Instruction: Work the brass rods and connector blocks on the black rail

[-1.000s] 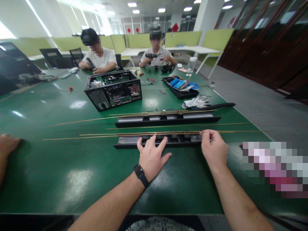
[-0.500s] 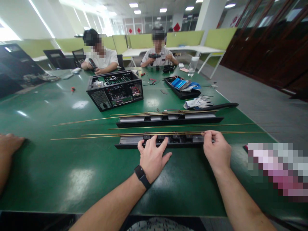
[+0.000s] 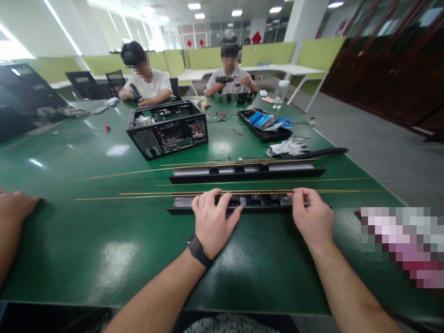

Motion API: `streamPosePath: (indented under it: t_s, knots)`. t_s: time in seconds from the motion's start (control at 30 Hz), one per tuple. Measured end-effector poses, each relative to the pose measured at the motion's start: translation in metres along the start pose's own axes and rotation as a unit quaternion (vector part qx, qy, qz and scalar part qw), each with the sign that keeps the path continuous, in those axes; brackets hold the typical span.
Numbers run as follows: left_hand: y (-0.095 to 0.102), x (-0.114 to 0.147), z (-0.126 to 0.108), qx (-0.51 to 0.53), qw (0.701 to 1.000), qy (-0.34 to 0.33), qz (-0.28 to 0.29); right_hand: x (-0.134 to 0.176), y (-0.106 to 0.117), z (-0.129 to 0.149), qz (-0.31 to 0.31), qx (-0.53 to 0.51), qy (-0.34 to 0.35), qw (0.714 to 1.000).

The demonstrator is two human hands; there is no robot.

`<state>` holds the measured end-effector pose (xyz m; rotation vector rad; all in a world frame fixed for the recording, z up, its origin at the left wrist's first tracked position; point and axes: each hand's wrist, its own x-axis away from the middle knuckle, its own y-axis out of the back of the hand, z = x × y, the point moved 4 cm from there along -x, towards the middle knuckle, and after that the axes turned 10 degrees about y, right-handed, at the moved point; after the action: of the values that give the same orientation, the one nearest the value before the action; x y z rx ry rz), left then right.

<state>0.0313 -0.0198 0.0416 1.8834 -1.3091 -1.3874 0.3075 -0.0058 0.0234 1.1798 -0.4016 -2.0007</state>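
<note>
From here the rods (image 3: 263, 191) look thin, light and springy, smooth and brassy; held near one end they'd probably whip, so two well-spaced pinches seem best. They run lengthwise along the near rail (image 3: 265, 210), a straight black trough, dull grey inside. The right hand (image 3: 312, 210) pinches rods by the rail's right end, how many I can't tell; the left hand (image 3: 212, 219) spreads loosely over the rail, fingertips at the rods. The table (image 3: 270, 268) is glossy green.
</note>
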Motion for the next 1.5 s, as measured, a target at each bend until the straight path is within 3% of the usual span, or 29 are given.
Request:
streamPosePath:
  t_s: [0.33, 0.5, 0.73, 1.03, 1.27, 1.5]
  knots:
    - [-0.016, -0.008, 0.014, -0.043, 0.999, -0.002, -0.001, -0.003, 0.002, -0.008, -0.001, 0.062, -0.028, 0.998]
    - [-0.017, -0.009, 0.016, -0.036, 0.999, -0.005, -0.006, -0.004, 0.004, -0.01, -0.02, 0.052, -0.008, 0.998]
    - [-0.018, -0.012, 0.02, -0.026, 0.999, -0.018, 0.002, 0.0, -0.004, 0.005, 0.027, -0.002, 0.046, 0.999]
    - [-0.019, -0.015, 0.023, -0.014, 1.0, -0.023, 0.0, -0.003, 0.003, -0.015, -0.039, 0.058, -0.015, 0.997]
    - [-0.02, -0.016, 0.025, -0.01, 0.999, -0.033, -0.001, 0.002, -0.005, 0.003, 0.013, 0.0, 0.054, 0.998]
    - [-0.019, -0.016, 0.025, -0.012, 0.999, -0.034, -0.005, 0.0, -0.002, -0.006, -0.018, 0.047, 0.027, 0.998]
